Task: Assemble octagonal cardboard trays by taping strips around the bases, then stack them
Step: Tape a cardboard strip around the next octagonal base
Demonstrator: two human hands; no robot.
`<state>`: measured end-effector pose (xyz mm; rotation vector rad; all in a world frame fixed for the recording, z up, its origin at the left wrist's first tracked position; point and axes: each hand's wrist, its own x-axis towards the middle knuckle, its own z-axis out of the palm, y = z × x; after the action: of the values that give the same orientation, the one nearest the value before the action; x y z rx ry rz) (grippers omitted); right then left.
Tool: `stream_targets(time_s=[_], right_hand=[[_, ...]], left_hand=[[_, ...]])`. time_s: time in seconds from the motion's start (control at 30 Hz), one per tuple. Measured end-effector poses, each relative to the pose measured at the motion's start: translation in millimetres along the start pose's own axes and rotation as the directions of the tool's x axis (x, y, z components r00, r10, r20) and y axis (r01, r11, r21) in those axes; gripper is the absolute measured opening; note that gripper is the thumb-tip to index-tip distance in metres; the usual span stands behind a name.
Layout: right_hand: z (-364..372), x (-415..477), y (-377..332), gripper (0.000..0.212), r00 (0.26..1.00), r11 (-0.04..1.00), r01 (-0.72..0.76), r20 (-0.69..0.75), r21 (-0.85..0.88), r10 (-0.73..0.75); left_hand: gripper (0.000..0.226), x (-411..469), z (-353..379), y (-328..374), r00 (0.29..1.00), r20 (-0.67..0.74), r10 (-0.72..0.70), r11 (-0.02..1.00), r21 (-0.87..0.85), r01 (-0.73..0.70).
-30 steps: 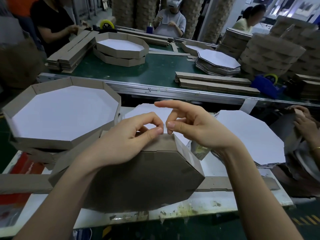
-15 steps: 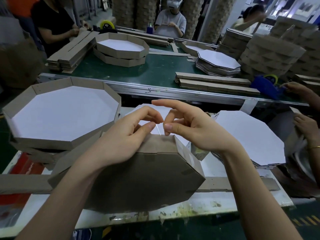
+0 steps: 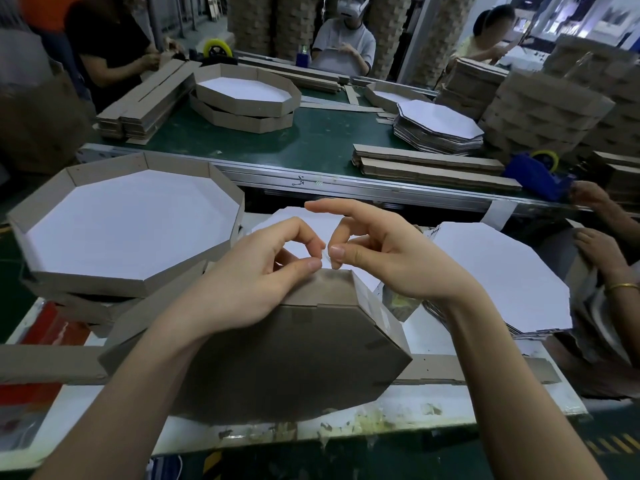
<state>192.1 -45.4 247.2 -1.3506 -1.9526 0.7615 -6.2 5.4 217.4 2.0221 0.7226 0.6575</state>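
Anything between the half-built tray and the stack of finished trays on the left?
Nothing visible. The half-built tray leans right beside the stack of finished trays, no object between them. The left hand and right hand pinch a bit of tape at its top edge.

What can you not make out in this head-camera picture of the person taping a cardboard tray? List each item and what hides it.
1. The tape pinched between the left hand and right hand: clear and tiny, length unreadable in head view.
2. Inside of the tray: faces away in head view, covered by its own brown base.
3. The stack of finished trays: lower ones hidden under the top tray, so no count.
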Motion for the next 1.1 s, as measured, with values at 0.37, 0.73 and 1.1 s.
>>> stream_targets(time_s=[0.37, 0.73, 1.1], right_hand=[[-10, -1, -9, 0.003, 0.996, 0.943, -0.086, -0.006, -0.321, 0.088], [-15, -4, 0, 0.010, 0.963, 0.914, -0.231, -0.213, -0.333, 0.166], [-13, -17, 10, 0.022, 0.879, 0.883, -0.434, -0.132, 0.177, 0.459]], left_hand=[[0.007, -1, 0, 2, 0.996, 0.039, -0.076, 0.989, 0.130, 0.071], [0.032, -2, 1, 2, 0.975, -0.125, -0.184, 0.974, 0.113, 0.198], [0.064, -3, 5, 2, 0.998, 0.044, -0.033, 0.812, 0.583, 0.001]])
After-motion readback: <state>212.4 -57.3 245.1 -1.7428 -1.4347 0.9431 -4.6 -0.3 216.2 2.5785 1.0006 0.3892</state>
